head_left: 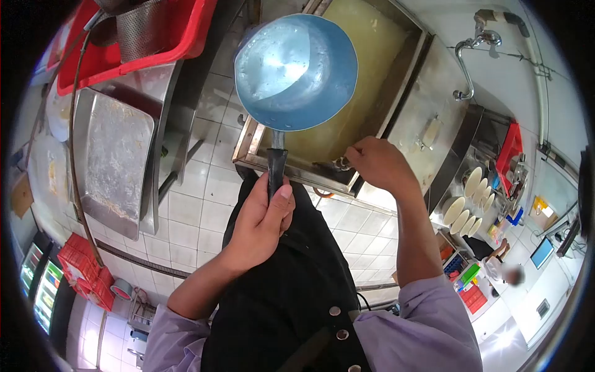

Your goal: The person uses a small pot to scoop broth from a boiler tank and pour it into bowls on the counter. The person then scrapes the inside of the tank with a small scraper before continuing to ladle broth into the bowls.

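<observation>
My left hand is closed round the black handle of a blue-tinted metal saucepan. The pan is held over the near left end of a steel sink basin of cloudy yellowish water, and its surface shines wet. At the basin's near right corner, my right hand has its fingers pinched on a small silvery-grey thing, perhaps a metal scourer. The fingers partly hide that thing, so its kind is unclear. Pan and right hand are apart.
A wall tap overhangs the steel drainboard on the right. On the left are a red tub with perforated metal containers and a stained metal tray. Stacked bowls stand far right, and another person is beyond.
</observation>
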The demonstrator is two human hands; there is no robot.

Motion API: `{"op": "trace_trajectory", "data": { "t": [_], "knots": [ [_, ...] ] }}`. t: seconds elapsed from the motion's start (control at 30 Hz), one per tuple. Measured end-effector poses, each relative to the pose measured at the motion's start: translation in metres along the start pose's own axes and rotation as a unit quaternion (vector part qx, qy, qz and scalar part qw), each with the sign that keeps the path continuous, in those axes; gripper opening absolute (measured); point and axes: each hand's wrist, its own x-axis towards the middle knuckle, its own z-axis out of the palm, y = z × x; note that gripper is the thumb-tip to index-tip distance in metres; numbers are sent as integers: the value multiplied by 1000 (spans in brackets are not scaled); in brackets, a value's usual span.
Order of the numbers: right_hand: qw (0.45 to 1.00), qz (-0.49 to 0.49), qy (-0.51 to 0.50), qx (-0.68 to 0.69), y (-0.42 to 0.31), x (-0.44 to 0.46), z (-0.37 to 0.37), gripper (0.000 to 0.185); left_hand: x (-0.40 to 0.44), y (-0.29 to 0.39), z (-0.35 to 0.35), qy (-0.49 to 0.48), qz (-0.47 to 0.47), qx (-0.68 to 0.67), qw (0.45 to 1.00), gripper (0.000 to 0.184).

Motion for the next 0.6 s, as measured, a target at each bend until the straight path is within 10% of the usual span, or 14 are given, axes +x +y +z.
{"op": "trace_trajectory", "data": {
  "t": [0.6],
  "knots": [
    [998, -57, 16, 23, -32, -6, -11, 42, -14, 10, -7, 13, 1, 5, 1000, 15]
  ]
}}
